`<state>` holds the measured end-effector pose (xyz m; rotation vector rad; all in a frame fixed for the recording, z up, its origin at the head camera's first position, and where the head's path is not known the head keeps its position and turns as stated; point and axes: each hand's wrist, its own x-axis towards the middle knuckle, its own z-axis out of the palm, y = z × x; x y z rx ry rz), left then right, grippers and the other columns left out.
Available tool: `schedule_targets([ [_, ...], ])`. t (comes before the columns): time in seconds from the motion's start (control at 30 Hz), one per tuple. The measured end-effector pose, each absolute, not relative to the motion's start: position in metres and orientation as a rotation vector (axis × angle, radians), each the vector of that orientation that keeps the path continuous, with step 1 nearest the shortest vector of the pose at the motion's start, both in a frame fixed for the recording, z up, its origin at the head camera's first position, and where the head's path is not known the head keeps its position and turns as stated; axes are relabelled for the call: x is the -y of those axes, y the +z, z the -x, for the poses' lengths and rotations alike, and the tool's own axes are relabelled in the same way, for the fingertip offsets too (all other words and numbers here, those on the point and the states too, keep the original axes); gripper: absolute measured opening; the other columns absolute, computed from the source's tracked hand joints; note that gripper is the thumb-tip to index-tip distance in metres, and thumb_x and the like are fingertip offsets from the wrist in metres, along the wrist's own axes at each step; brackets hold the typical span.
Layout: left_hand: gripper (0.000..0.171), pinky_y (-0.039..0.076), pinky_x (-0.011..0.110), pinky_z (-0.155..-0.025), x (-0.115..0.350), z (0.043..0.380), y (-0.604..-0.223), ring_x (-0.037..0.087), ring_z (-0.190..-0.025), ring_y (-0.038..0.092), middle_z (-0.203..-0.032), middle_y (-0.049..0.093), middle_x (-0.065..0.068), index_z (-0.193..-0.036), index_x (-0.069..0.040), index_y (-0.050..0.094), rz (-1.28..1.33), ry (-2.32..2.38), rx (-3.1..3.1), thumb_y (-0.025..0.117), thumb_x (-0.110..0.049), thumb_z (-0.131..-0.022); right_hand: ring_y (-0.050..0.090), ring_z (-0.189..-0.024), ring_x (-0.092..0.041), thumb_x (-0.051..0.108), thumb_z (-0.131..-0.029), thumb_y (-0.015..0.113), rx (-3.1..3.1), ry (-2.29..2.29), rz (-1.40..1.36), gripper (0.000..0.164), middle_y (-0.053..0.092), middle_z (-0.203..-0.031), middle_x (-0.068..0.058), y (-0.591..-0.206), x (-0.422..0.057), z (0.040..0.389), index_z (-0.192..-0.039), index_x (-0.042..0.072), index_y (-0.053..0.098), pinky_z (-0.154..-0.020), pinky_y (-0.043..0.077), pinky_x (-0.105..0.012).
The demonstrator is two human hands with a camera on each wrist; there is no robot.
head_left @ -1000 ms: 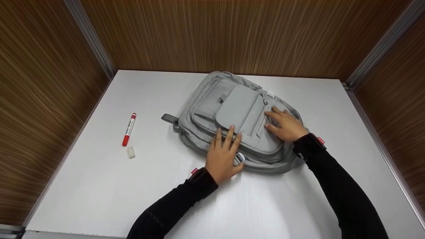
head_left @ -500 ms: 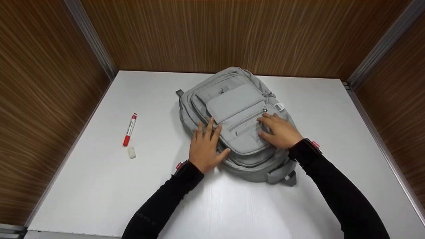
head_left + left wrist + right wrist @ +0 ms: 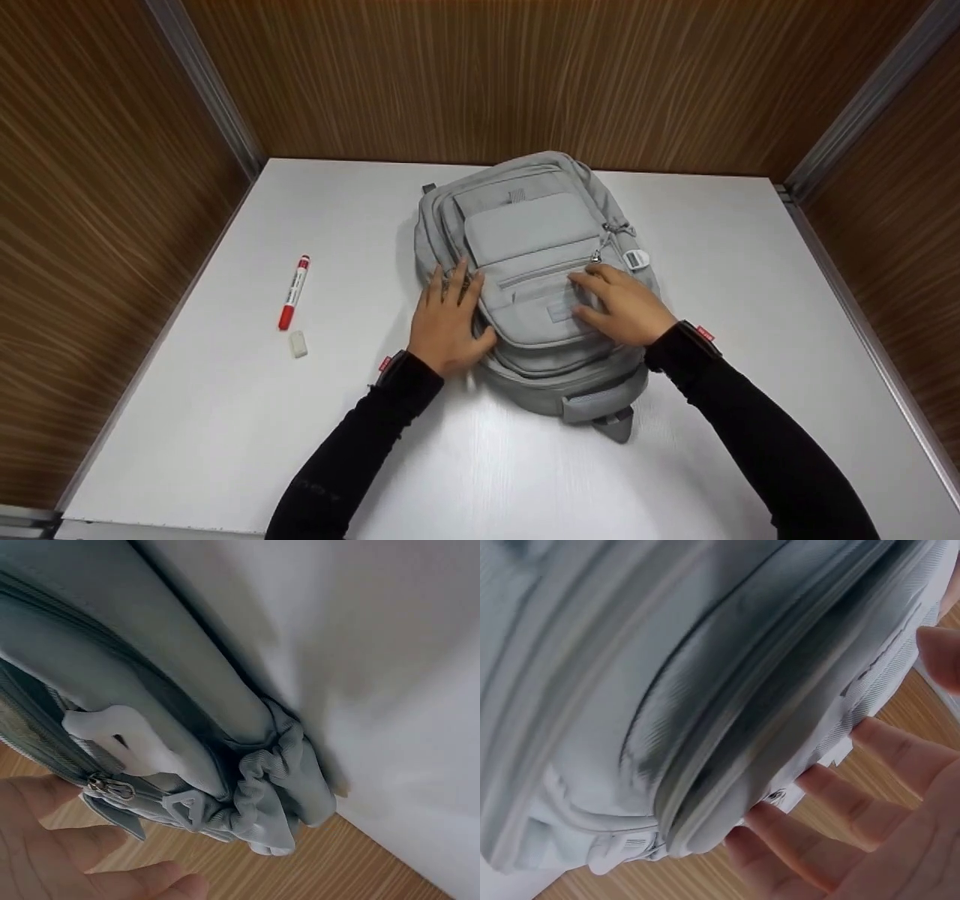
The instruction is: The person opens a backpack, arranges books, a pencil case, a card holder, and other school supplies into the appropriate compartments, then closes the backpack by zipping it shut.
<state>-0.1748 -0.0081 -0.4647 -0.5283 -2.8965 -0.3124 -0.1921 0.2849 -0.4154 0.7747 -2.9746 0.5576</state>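
Observation:
A grey backpack (image 3: pixel 525 232) lies front side up on the white table, tilted slightly, its carrying parts mostly beneath it. My left hand (image 3: pixel 448 326) rests spread against its left side, fingertips at the edge of the front pocket. In the left wrist view, zip pulls (image 3: pixel 112 787) and a white tag (image 3: pixel 120 736) show near the fingers. My right hand (image 3: pixel 626 304) lies on the lower front pocket, fingers slightly bent and touching the fabric below the zip (image 3: pixel 547 271). The right wrist view shows those fingertips along the bag's front (image 3: pixel 810 742).
A red-and-white marker (image 3: pixel 293 292) and a small whitish eraser-like block (image 3: pixel 298 344) lie on the table (image 3: pixel 195 390) to the left. Wood-grain panels (image 3: pixel 480 82) stand behind and on both sides. A strap end (image 3: pixel 619 426) sticks out at the bag's near end.
The backpack has turned clockwise, its left end going away and its right end coming nearer. My left hand has moved left with its side; my right hand has shifted slightly left.

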Motion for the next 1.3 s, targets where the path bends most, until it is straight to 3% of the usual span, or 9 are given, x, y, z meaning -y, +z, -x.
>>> schedule_targets([
  [0.17,0.084,0.024,0.063,-0.116,-0.012,0.148,-0.465,0.047,-0.147,0.017,-0.165,0.010,0.011,-0.157,-0.021,0.020,0.675,-0.362,2.882,0.048,-0.059,-0.087,0.044,-0.133,-0.043,0.028,-0.094,0.063,2.953,0.678,-0.749,0.051,0.047,-0.143,-0.022,-0.418,-0.306,0.205,-0.142,0.012,0.051,-0.109,0.034,-0.060],
  [0.37,0.103,0.026,0.068,-0.112,-0.036,0.125,-0.472,0.052,-0.147,0.008,-0.166,0.002,0.008,-0.157,-0.030,0.016,0.772,-0.127,2.894,0.040,-0.088,-0.076,0.023,-0.144,-0.050,0.037,-0.101,0.051,3.120,0.801,-0.562,0.056,0.020,-0.160,-0.024,-0.425,-0.334,0.221,-0.152,0.020,0.035,-0.112,0.025,-0.067],
  [0.53,0.103,0.029,0.063,-0.113,-0.034,0.127,-0.475,0.050,-0.148,0.005,-0.167,0.001,0.006,-0.157,-0.029,0.018,0.774,-0.073,2.906,0.044,-0.086,-0.076,0.017,-0.148,-0.045,0.042,-0.103,0.043,3.206,0.920,-0.556,0.061,0.020,-0.160,-0.024,-0.430,-0.341,0.221,-0.157,0.021,0.023,-0.116,0.019,-0.064],
  [0.8,0.097,0.023,0.058,-0.118,-0.008,0.140,-0.470,0.046,-0.150,0.001,-0.167,0.000,0.003,-0.158,-0.026,0.017,0.817,-0.187,2.975,0.052,-0.076,-0.082,0.028,-0.145,-0.043,0.045,-0.102,0.044,3.220,0.770,-0.539,0.065,0.030,-0.157,-0.023,-0.432,-0.329,0.207,-0.158,0.022,0.019,-0.115,0.026,-0.061],
  [0.97,0.094,0.021,0.054,-0.120,0.013,0.145,-0.462,0.047,-0.149,0.008,-0.166,0.003,0.004,-0.157,-0.023,0.019,0.798,-0.219,3.021,0.059,-0.066,-0.084,0.037,-0.139,-0.044,0.047,-0.101,0.044,3.228,0.626,-0.523,0.069,0.034,-0.155,-0.024,-0.433,-0.312,0.193,-0.158,0.019,0.017,-0.111,0.034,-0.061],
  [1.3,0.086,0.030,0.054,-0.116,0.045,0.150,-0.455,0.049,-0.147,0.016,-0.164,0.020,0.007,-0.154,-0.017,0.031,0.699,-0.358,3.026,0.069,-0.047,-0.084,0.058,-0.117,-0.049,0.048,-0.100,0.047,3.172,0.515,-0.529,0.071,0.047,-0.143,-0.031,-0.435,-0.286,0.168,-0.157,0.013,0.022,-0.093,0.047,-0.062],
])
